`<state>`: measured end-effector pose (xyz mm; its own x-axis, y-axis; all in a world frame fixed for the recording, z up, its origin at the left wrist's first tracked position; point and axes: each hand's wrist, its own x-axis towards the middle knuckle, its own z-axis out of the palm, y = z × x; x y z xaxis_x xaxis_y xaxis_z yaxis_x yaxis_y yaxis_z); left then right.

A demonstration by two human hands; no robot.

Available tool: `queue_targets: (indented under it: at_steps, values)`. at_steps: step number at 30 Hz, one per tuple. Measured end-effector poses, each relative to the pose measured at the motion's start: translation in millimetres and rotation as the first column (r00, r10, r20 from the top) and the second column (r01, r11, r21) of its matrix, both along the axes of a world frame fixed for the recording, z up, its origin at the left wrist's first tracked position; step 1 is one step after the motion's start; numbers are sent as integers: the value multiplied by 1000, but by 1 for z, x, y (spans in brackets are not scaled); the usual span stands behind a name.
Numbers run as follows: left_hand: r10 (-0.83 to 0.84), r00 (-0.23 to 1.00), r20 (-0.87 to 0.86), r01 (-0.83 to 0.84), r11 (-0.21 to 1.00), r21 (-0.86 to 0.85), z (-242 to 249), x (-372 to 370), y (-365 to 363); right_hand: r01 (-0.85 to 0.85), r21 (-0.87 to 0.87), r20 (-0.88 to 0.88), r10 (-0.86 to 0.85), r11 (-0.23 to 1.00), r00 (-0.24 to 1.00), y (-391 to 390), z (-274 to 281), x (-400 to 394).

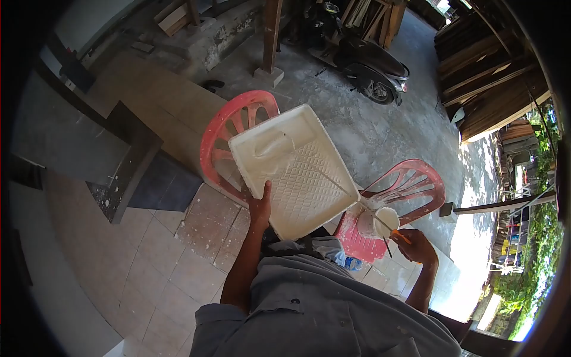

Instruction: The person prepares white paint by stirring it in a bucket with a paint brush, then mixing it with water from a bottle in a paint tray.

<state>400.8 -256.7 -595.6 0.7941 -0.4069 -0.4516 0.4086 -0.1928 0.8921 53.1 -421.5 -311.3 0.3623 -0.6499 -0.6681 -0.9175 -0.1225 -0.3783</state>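
My left hand [260,205] grips the left edge of a white paint tray [321,208], thumb on top and fingers hidden underneath. The tray is tilted in front of my body, its ribbed slope nearest me. My right hand [418,247] is closed around the orange handle [401,237] of a long-rod paint roller [333,182]. The rod crosses the tray, and its small whitish head [273,144] appears to lie in the tray's far end. Just left of my right hand, a white bucket [367,225] stands on a red plastic chair [372,247]. A thin dark stick [388,249] shows beside the bucket.
Another red plastic chair [209,140] stands behind the tray. Beyond are a wooden post [272,38] and a parked motor scooter [369,62]. Stacked boards [496,77] lean at the right. A dark-topped ledge [134,157] juts out at left. White spatters mark the floor tiles [208,226].
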Motion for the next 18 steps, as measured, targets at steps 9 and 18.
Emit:
queue_targets:
  at_steps: [9, 18]
  values:
    - [3, 1000, 27, -1, 996, -85, 20, -1, 1, 33, -10, 9, -33, 999, 999, 11, 3, 23]
    - [77, 988, 134, -58, 988, -141, 39, -4, 1, 31, -3, -24, -31, 1000, 999, 7, 3, 15]
